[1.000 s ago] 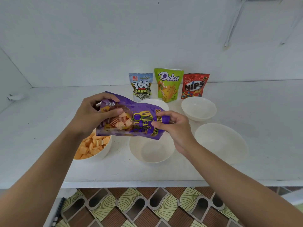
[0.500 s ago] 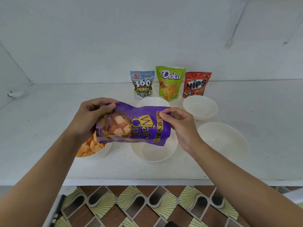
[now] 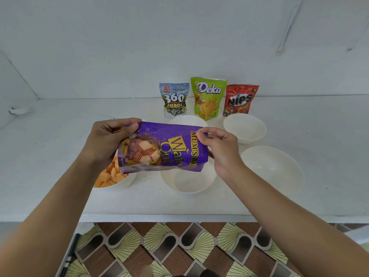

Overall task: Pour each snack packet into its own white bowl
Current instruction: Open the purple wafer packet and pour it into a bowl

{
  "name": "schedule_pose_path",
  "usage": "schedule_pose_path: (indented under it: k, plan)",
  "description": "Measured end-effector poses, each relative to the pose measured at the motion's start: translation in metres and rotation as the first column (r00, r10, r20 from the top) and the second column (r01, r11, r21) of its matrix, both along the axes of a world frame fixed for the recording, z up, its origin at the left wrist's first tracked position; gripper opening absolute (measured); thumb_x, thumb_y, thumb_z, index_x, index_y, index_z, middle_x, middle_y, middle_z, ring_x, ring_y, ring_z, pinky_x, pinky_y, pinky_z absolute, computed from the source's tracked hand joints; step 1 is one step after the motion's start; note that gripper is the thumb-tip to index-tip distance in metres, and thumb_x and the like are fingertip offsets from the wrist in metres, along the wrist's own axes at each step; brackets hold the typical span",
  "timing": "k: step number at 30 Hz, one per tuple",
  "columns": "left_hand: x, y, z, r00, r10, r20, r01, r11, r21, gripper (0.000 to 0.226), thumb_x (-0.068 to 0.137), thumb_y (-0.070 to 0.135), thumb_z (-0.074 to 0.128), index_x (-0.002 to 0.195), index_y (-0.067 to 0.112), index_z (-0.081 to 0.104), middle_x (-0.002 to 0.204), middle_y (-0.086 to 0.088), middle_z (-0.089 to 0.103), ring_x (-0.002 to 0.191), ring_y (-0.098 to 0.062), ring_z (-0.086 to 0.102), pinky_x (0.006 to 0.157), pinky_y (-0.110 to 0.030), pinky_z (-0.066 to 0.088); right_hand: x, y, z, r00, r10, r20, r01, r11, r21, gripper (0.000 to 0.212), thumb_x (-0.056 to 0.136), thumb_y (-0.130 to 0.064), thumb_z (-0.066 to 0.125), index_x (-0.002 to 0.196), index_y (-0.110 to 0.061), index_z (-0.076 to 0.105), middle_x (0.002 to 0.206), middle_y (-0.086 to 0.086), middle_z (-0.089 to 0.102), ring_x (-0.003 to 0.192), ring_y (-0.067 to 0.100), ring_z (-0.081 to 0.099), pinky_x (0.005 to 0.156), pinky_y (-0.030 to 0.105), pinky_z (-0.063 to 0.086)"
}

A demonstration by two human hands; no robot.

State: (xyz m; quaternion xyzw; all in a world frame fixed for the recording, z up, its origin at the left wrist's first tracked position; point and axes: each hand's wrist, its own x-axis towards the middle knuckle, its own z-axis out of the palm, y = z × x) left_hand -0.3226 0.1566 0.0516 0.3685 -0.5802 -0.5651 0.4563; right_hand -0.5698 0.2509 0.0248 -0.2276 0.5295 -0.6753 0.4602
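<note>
Packet: your purple packet [image 3: 162,146] lies sideways in the air, over the middle bowl [image 3: 187,180] and overlapping the left bowl [image 3: 128,179].
Left hand: your left hand [image 3: 107,140] grips the packet's left end, fingers curled round it.
Right hand: your right hand [image 3: 221,148] pinches the right end at its upper corner.
Left bowl: holds orange snacks [image 3: 108,175].
Back row: 3 packets upright on the counter [image 3: 50,156] — 360 [image 3: 174,100], Deka [image 3: 207,97], Nips [image 3: 239,99].

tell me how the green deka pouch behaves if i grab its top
The green Deka pouch stands upright, tallest of its row, so it probably tips easily. Its top edge looks wavy, so the film is likely floppy. The Nips pouch stands right beside it; a nudge may topple both.
</note>
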Motion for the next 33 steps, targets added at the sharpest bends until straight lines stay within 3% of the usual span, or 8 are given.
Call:
schedule_pose_path:
  k: [3,6,10,14,20,26,30,33]
  plan:
    - [0.001,0.005,-0.004,0.996,-0.066,0.053,0.067,0.998,-0.012,0.021,0.094,0.019,0.064,0.109,0.018,0.078,0.11,-0.013,0.076,0.101,-0.027,0.074,0.079,-0.036,0.063,-0.002,-0.001,0.0,0.99,-0.01,0.139,0.007,1.0,0.019,0.011,0.083,-0.001,0.076,0.091,-0.007,0.072,0.085,0.008,0.074,0.066,0.016,0.072,0.056,0.029,0.059]
    - [0.009,0.013,-0.012,0.968,-0.193,0.161,0.206,0.976,-0.066,0.045,0.085,0.032,0.078,0.128,0.023,0.068,0.12,-0.012,0.072,0.111,-0.031,0.07,0.088,-0.044,0.06,-0.005,-0.003,-0.002,0.969,-0.02,0.246,0.014,1.0,0.028,0.014,0.082,0.001,0.075,0.094,-0.005,0.073,0.099,0.017,0.074,0.075,0.026,0.073,0.069,0.042,0.064]
    - [0.013,0.024,-0.022,0.97,-0.188,0.155,0.208,0.97,-0.124,0.055,0.073,0.035,0.087,0.12,0.02,0.064,0.118,-0.007,0.072,0.111,-0.027,0.07,0.082,-0.043,0.063,-0.004,-0.004,-0.001,0.956,-0.01,0.294,-0.012,0.997,0.071,0.013,0.082,0.0,0.075,0.092,-0.009,0.073,0.096,0.016,0.075,0.073,0.027,0.073,0.063,0.043,0.063]
    - [0.006,0.029,-0.026,0.983,-0.117,0.139,0.14,0.974,-0.175,0.027,0.088,0.018,0.072,0.114,0.018,0.064,0.107,0.004,0.073,0.103,-0.019,0.07,0.079,-0.031,0.062,-0.002,-0.003,-0.001,0.962,0.002,0.274,-0.02,0.998,0.061,0.011,0.084,-0.002,0.074,0.091,-0.01,0.072,0.09,0.013,0.076,0.072,0.027,0.074,0.06,0.041,0.063]
    - [0.005,0.021,-0.007,0.979,-0.14,0.149,0.166,0.968,-0.187,0.019,0.094,0.016,0.059,0.112,0.018,0.062,0.105,0.006,0.071,0.097,-0.016,0.072,0.073,-0.024,0.06,-0.01,0.008,0.002,0.963,0.127,-0.237,-0.132,0.991,-0.006,0.017,0.083,-0.013,0.08,0.098,-0.011,0.07,0.085,0.01,0.077,0.075,0.017,0.075,0.062,0.023,0.055]
    - [0.002,0.011,0.022,0.955,-0.14,0.263,0.214,0.937,-0.277,0.016,0.095,0.018,0.061,0.111,0.02,0.063,0.104,0.011,0.071,0.097,-0.012,0.072,0.071,-0.022,0.059,-0.024,0.013,-0.018,0.848,0.22,-0.483,-0.214,0.974,0.069,0.023,0.082,-0.024,0.082,0.1,-0.022,0.067,0.09,0.008,0.076,0.096,0.017,0.072,0.088,0.042,0.057]
    - [-0.007,0.006,0.023,0.935,-0.109,0.336,0.22,0.924,-0.313,0.024,0.092,0.022,0.065,0.115,0.013,0.064,0.114,-0.003,0.068,0.105,-0.02,0.071,0.073,-0.029,0.062,-0.016,0.012,-0.023,0.701,0.19,-0.688,-0.21,0.976,0.056,0.037,0.08,-0.043,0.08,0.112,-0.041,0.062,0.122,-0.004,0.05,0.117,-0.001,0.051,0.081,0.005,0.043]
    - [-0.017,0.004,0.023,0.92,-0.102,0.378,0.236,0.914,-0.329,0.02,0.095,0.019,0.066,0.113,0.012,0.065,0.113,-0.003,0.07,0.104,-0.019,0.071,0.072,-0.027,0.061,-0.008,0.01,-0.026,0.574,0.252,-0.779,-0.362,0.932,0.034,0.064,0.073,-0.048,0.084,0.129,-0.035,0.056,0.126,-0.013,0.048,0.121,-0.004,0.048,0.092,0.004,0.039]
